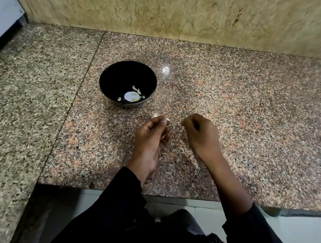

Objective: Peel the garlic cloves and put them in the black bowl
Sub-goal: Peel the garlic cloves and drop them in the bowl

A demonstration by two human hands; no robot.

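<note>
We look down on a speckled granite desk (pixel 238 102) with a black bowl (pixel 110 79) standing at about 11 o'clock from the hands. Inside it, on the bottom, lie a few pale peeled cloves (pixel 136 89) around a bright reflection.

The left hand (pixel 150 140) is raised a little above the desk at 6 o'clock from the bowl, its fingers (pixel 163 121) curled and pinching a garlic clove (pixel 155 116) at the tips — the pale clove pokes out toward the bowl, close to its near rim but apart from it.

The right hand (pixel 200 134) sits at 3 o'clock from the left one, near it but not touching. Its fingers are clenched into a loose fist; something small and pale shows at the fingertips, but we cannot tell what it is, or whether it is held.

Dark sleeves (pixel 126 194) cover both forearms — the right one pushed further up. A beige stone wall (pixel 169 9) backs the desk at 12 o'clock.
</note>
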